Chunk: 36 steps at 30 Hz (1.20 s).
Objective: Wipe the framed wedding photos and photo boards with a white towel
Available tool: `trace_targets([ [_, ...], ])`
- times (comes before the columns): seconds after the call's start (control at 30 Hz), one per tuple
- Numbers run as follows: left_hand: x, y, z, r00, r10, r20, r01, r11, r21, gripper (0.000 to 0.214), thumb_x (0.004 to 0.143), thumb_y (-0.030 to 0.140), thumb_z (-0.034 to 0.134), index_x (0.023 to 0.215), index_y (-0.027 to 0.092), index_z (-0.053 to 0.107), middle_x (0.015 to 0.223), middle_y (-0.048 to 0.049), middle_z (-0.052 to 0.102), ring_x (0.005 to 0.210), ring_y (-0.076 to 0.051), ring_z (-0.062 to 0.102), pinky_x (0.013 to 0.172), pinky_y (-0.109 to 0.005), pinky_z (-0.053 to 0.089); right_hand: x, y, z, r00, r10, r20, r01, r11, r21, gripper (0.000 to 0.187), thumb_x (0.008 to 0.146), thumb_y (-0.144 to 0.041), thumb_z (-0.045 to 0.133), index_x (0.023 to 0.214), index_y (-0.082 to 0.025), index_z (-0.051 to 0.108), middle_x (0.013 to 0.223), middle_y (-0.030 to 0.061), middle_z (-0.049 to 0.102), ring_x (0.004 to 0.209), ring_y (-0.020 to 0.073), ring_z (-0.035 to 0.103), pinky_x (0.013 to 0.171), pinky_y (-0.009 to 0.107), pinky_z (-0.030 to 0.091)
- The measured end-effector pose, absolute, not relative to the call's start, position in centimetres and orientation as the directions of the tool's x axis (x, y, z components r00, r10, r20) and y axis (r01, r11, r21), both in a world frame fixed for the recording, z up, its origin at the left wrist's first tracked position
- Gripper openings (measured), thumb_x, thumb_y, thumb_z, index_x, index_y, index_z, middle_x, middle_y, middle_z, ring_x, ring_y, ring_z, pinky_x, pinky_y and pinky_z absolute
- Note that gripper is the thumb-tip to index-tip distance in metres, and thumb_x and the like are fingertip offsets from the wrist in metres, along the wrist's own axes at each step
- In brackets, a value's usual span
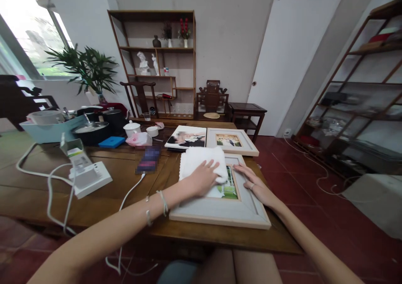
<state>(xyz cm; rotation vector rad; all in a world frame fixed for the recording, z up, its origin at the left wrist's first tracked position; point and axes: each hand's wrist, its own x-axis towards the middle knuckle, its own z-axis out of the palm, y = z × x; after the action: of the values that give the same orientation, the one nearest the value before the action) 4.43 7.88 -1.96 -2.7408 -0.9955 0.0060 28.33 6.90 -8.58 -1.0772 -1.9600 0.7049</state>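
My left hand (pixel 202 178) lies with spread fingers on a folded white cloth (pixel 196 158), pressing it against a picture frame. This pale wooden frame (pixel 213 213) lies flat near the table's front edge. Its picture (pixel 230 187) shows green grass, and the cloth and my left hand hide part of it. On the frame's right side rests my right hand (pixel 256 187), its fingers stretched out along the border. Behind it lie a second pale frame (pixel 251 148) with a photo of people and a white-edged photo panel (pixel 185 137) with a partly blurred picture.
On the wooden table (pixel 125 196) at left are a blurred phone (pixel 148 159) on a white cable (pixel 128 194), an opened white box (pixel 91 179), a blue flat box (pixel 112 142) and a dark pan (pixel 91 130). A white lidded cup (pixel 132 128) stands farther back.
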Motion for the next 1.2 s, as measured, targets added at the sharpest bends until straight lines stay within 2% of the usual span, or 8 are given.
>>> trace_targets([
  [0.17, 4.4, 0.3, 0.9, 0.877, 0.474, -0.079, 0.459, -0.875, -0.157, 0.025, 0.087, 0.021, 0.044, 0.090, 0.011, 0.066, 0.118, -0.0188, 0.056, 0.108, -0.029, 0.054, 0.085, -0.037, 0.044, 28.3, 6.8, -8.6, -0.313, 0.882, 0.351, 0.454, 0.464, -0.761, 0.065, 0.068, -0.008, 0.042, 0.129, -0.026, 0.045, 0.144, 0.0034, 0.035, 0.136, 0.0247, 0.021, 0.111, 0.049, 0.013],
  [0.27, 4.4, -2.5, 2.3, 0.898, 0.423, -0.126, 0.412, -0.906, -0.101, 0.023, 0.086, 0.022, 0.046, 0.091, 0.011, 0.065, 0.116, -0.0197, 0.058, 0.104, -0.030, 0.057, 0.080, -0.036, 0.047, 28.3, 6.8, -8.7, -0.309, 0.882, 0.356, 0.451, 0.466, -0.761, 0.065, 0.068, -0.009, 0.042, 0.130, -0.027, 0.045, 0.144, 0.0031, 0.035, 0.136, 0.0255, 0.022, 0.111, 0.051, 0.013],
  [0.4, 5.1, -1.9, 1.3, 0.854, 0.512, -0.097, 0.507, -0.859, -0.068, 0.027, 0.087, 0.025, 0.044, 0.101, 0.012, 0.063, 0.127, -0.0209, 0.049, 0.115, -0.035, 0.049, 0.086, -0.042, 0.044, 28.3, 6.8, -8.7, -0.305, 0.885, 0.351, 0.454, 0.460, -0.763, 0.066, 0.067, -0.008, 0.043, 0.130, -0.028, 0.045, 0.145, 0.0031, 0.034, 0.136, 0.0254, 0.021, 0.111, 0.050, 0.013],
  [0.6, 6.7, 5.6, -2.1, 0.681, 0.731, 0.046, 0.727, -0.666, -0.168, 0.030, 0.085, 0.015, 0.045, 0.111, 0.009, 0.059, 0.139, -0.0225, 0.034, 0.128, -0.036, 0.032, 0.100, -0.048, 0.030, 28.3, 6.8, -8.7, -0.300, 0.888, 0.349, 0.468, 0.456, -0.757, 0.066, 0.068, -0.009, 0.043, 0.131, -0.028, 0.043, 0.146, 0.0019, 0.032, 0.136, 0.0259, 0.022, 0.111, 0.051, 0.014],
  [0.7, 7.2, 8.9, -2.5, 0.647, 0.756, 0.100, 0.758, -0.624, -0.188, 0.032, 0.086, 0.011, 0.041, 0.113, 0.006, 0.057, 0.141, -0.0244, 0.028, 0.131, -0.038, 0.024, 0.102, -0.052, 0.024, 28.3, 6.9, -8.6, -0.309, 0.888, 0.341, 0.482, 0.455, -0.749, 0.064, 0.069, -0.010, 0.043, 0.131, -0.027, 0.043, 0.145, 0.0031, 0.034, 0.136, 0.0261, 0.021, 0.111, 0.051, 0.013],
  [0.83, 7.9, 9.1, -2.4, 0.721, 0.688, 0.083, 0.689, -0.698, -0.195, 0.031, 0.084, 0.013, 0.044, 0.110, 0.008, 0.060, 0.142, -0.0208, 0.028, 0.132, -0.036, 0.022, 0.104, -0.050, 0.022, 28.3, 7.0, -8.6, -0.326, 0.879, 0.348, 0.498, 0.473, -0.727, 0.060, 0.072, -0.013, 0.043, 0.131, -0.026, 0.043, 0.144, 0.0040, 0.035, 0.136, 0.0259, 0.022, 0.111, 0.050, 0.013],
  [1.07, 7.5, 0.1, -0.4, 0.875, 0.478, -0.077, 0.460, -0.871, -0.170, 0.026, 0.079, 0.022, 0.052, 0.093, 0.007, 0.067, 0.125, -0.0263, 0.048, 0.113, -0.038, 0.049, 0.089, -0.047, 0.039, 28.0, 7.0, -8.7, -0.284, 0.889, 0.361, 0.504, 0.458, -0.732, 0.044, 0.086, -0.028, 0.039, 0.130, -0.029, 0.044, 0.142, 0.0034, 0.037, 0.136, 0.0238, 0.024, 0.112, 0.049, 0.015],
  [1.2, 6.7, -3.8, 0.0, 0.914, 0.401, -0.062, 0.389, -0.910, -0.145, 0.028, 0.076, 0.028, 0.056, 0.094, 0.009, 0.067, 0.130, -0.0244, 0.045, 0.117, -0.038, 0.045, 0.091, -0.046, 0.038, 28.0, 6.9, -8.6, -0.286, 0.888, 0.361, 0.510, 0.459, -0.727, 0.043, 0.087, -0.030, 0.040, 0.130, -0.029, 0.045, 0.142, 0.0038, 0.037, 0.136, 0.0243, 0.024, 0.111, 0.050, 0.014],
])
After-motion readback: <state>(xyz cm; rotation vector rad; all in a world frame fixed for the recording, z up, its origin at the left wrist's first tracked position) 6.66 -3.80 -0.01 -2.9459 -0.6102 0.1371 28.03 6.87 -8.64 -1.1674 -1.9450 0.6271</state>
